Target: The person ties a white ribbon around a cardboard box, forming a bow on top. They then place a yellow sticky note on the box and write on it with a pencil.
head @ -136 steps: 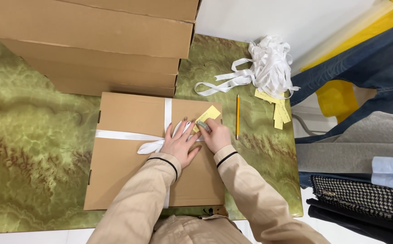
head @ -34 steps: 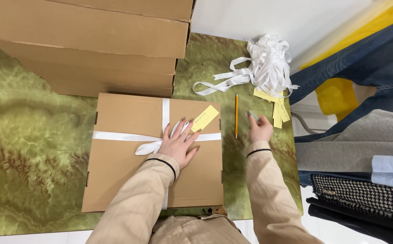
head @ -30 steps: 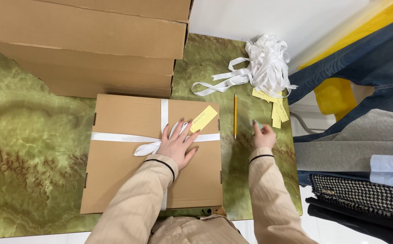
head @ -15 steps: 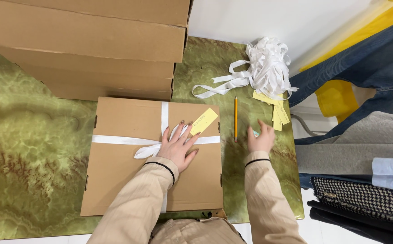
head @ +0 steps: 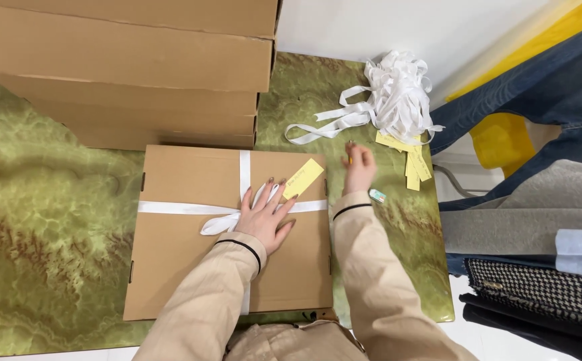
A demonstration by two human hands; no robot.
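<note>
A flat cardboard box (head: pixel 190 274) lies on the green marbled table (head: pixel 50 220), tied with a white ribbon (head: pixel 177 208) that ends in a bow (head: pixel 219 224). A yellow tag (head: pixel 302 178) lies on the lid by the ribbon. My left hand (head: pixel 264 219) rests flat on the lid beside the bow, fingers spread, touching the ribbon. My right hand (head: pixel 359 170) is off the box to the right, lying over a yellow pencil (head: pixel 349 158) of which only the tip shows. Whether those fingers grip the pencil is hidden.
Larger cardboard boxes (head: pixel 124 60) are stacked behind the tied one. A heap of white ribbon (head: pixel 398 97) and loose yellow tags (head: pixel 413 160) lie at the back right. A small eraser (head: pixel 376 196) sits by my right wrist. Folded clothes (head: pixel 532 220) pile up past the table's right edge.
My right hand left the yellow tag on the lid, moved right onto the table and then up over the pencil. My left hand stayed on the ribbon. The eraser has come into view.
</note>
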